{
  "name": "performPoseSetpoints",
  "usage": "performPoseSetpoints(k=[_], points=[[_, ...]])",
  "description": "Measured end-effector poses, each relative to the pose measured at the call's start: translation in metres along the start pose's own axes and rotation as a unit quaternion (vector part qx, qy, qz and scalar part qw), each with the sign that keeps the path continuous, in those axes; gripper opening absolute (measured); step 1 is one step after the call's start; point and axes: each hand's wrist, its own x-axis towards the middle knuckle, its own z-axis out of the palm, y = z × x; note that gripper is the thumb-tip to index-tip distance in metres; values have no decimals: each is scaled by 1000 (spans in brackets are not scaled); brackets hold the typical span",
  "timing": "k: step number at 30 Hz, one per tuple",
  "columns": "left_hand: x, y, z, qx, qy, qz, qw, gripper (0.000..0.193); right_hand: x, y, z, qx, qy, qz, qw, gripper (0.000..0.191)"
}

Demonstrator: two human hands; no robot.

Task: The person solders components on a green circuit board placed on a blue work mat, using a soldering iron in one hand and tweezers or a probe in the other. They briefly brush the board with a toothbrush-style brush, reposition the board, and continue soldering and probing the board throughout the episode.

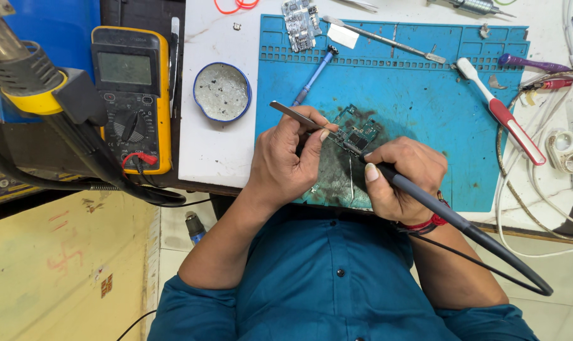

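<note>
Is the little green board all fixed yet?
Not yet. Done: the circuit board lies bare on the blue mat. In hand: the left hand holds tweezers to it, and the right hand presses the soldering iron tip on it. Left: probably finishing that spot; another board lies untouched.

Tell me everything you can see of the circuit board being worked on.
The circuit board is small, green and irregular in outline, studded with dark chips and silvery parts. It lies flat on the blue mat, on a grimy dark patch. The tweezers in the left hand and the soldering iron in the right hand meet at its near edge.
</note>
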Motion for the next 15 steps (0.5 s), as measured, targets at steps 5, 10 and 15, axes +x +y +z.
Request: performPoseSetpoints(k=[5,10,15], points=[[0,0,0,3,-4,1,1000,20,0,1,0,-2,2,2,1000,12],[0,0,0,-8,-5,-11,1000,19,-1,1,0,0,0,2,1000,11],[0,0,0,-4,-1,3,1000,19,-1,1,1,0,1,2,1000,12]])
